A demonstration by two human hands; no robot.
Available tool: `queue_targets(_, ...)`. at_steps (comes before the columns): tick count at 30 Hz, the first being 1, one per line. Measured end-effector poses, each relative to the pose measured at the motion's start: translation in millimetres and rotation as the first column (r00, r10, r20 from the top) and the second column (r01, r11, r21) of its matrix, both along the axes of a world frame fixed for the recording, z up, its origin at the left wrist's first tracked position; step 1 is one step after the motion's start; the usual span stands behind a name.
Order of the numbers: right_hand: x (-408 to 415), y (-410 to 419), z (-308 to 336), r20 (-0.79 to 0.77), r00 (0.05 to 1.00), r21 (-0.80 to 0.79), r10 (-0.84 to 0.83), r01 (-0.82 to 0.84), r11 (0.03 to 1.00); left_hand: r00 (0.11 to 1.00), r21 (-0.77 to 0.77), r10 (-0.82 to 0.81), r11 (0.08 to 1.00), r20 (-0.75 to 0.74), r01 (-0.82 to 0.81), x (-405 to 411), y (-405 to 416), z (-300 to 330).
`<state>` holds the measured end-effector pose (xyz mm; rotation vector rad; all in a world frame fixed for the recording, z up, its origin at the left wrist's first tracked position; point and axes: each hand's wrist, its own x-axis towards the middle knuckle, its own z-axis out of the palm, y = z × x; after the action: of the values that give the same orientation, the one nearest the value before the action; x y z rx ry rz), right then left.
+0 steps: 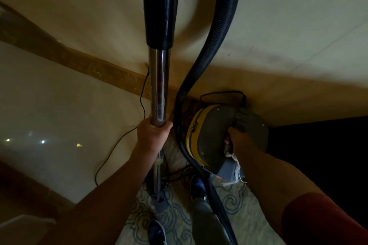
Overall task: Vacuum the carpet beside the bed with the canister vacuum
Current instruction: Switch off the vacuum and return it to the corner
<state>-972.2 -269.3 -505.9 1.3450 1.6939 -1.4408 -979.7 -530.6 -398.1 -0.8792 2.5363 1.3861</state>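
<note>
left hand [153, 135] is wrapping tight around the chrome wand [159, 85], steadying it upright; right hand [237, 139], at three o'clock, is gripping the yellow canister [201, 137] handle, probably repositioning.

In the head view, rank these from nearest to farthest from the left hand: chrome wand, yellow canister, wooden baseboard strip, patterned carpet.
Measured from the left hand:
1. Chrome wand: gripped in that hand, centre of view.
2. Yellow canister: just to its right, where the right hand rests.
3. Patterned carpet: below, underfoot.

The wooden baseboard strip, up and left, is too close to call against the carpet.
</note>
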Motion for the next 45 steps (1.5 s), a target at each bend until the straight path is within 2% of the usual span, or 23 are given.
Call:
queue_targets(2, -3.4, 7.6, 3.8, 0.036, 0.999, -0.068, 0.014, -0.012, 0.998, 1.0, -0.01, -0.006, 1.0, 0.011, 0.006, 3.4, 0.7, -2.8)
queue_targets(4, -14.9, 2.8, 0.7, 0.077, 0.991, -0.103, 0.109, -0.1, 0.99, 1.0, -0.012, -0.001, 1.0, 0.006, 0.001, 7.1, -3.9, -4.7)
queue_targets(5, -13.3, 4.7, 3.1, 0.143, 0.968, -0.105, 0.206, -0.192, 0.976, 1.0, -0.021, -0.012, 1.0, 0.01, 0.013, 10.8, -0.9, -3.3)
queue_targets(6, -19.0, 3.1, 4.2, 0.243, 0.899, -0.055, 0.365, -0.363, 0.93, 1.0, -0.026, -0.007, 1.0, 0.018, 0.007, 10.7, -2.5, -4.6)
queue_targets(7, -28.3, 3.3, 2.3, 0.317, 0.838, 0.066, 0.445, -0.487, 0.871, 1.0, -0.025, 0.001, 1.0, 0.03, -0.001, 8.4, -5.0, -4.8)
queue_targets(10, -23.1, 12.0, 15.0, 0.129, 0.843, 0.207, 0.522, -0.537, 0.817, 0.999, -0.038, -0.007, 0.999, 0.05, 0.009, 14.3, -1.9, -0.4)
queue_targets(13, 18.6, 22.3, 50.3, 0.034, 0.913, 0.34, 0.405, -0.392, 0.855, 0.998, 0.01, -0.013, 1.0, 0.055, 0.012, 48.3, -0.9, 21.0)
queue_targets(15, 35.3, 18.8, 73.4, 0.014, 0.902, 0.366, 0.432, -0.406, 0.837, 0.999, 0.029, -0.025, 0.999, 0.029, 0.024, 70.8, -7.6, 34.9)
queue_targets(18, 43.0, 4.2, 102.4, 0.117, 0.749, 0.176, 0.652, -0.662, 0.728, 0.999, 0.022, -0.032, 0.999, -0.001, 0.032, 93.8, -15.6, 45.5)
queue_targets(20, 59.1, -14.4, 129.6, 0.139, 0.642, 0.029, 0.754, -0.763, 0.645, 0.998, 0.029, -0.05, 0.998, -0.028, 0.05, 113.8, -24.7, 59.0)
queue_targets(22, 74.4, -31.6, 156.6, 0.096, 0.598, 0.014, 0.796, -0.8, 0.6, 0.996, 0.024, -0.067, 0.997, -0.058, 0.068, 131.4, -29.5, 73.1)
queue_targets(27, 124.7, -84.1, 234.4, -0.064, 0.544, 0.088, 0.837, -0.832, 0.548, 0.981, 0.047, -0.149, 0.987, -0.121, 0.156, 192.2, -39.3, 114.4)
queue_targets(29, 144.3, -97.0, 264.0, -0.141, 0.559, 0.056, 0.817, -0.82, 0.57, 0.972, 0.048, -0.176, 0.981, -0.154, 0.186, 211.9, -39.7, 124.3)
queue_targets(31, 175.8, -105.4, 300.6, -0.32, 0.605, -0.056, 0.729, -0.78, 0.623, 0.964, 0.065, -0.195, 0.976, -0.179, 0.209, 237.4, -39.3, 137.8)
queue_targets(33, 208.5, -108.0, 340.6, -0.488, 0.584, -0.121, 0.649, -0.781, 0.612, 0.955, 0.09, -0.225, 0.965, -0.195, 0.245, 261.2, -36.0, 152.4)
queue_targets(35, 234.1, -106.1, 376.8, -0.589, 0.569, -0.133, 0.574, -0.768, 0.626, 0.946, 0.098, -0.255, 0.955, -0.203, 0.278, 282.9, -26.5, 167.1)
queue_targets(39, 267.9, -102.9, 450.5, -0.718, 0.582, -0.092, 0.382, -0.623, 0.777, 0.919, 0.151, -0.303, 0.926, -0.25, 0.346, 317.1, 10.4, 195.0)
queue_targets(45, 291.4, -73.4, 516.4, -0.898, 0.437, -0.105, 0.052, -0.328, 0.939, 0.903, 0.235, -0.304, 0.894, -0.304, 0.381, 336.5, 70.1, 237.3)
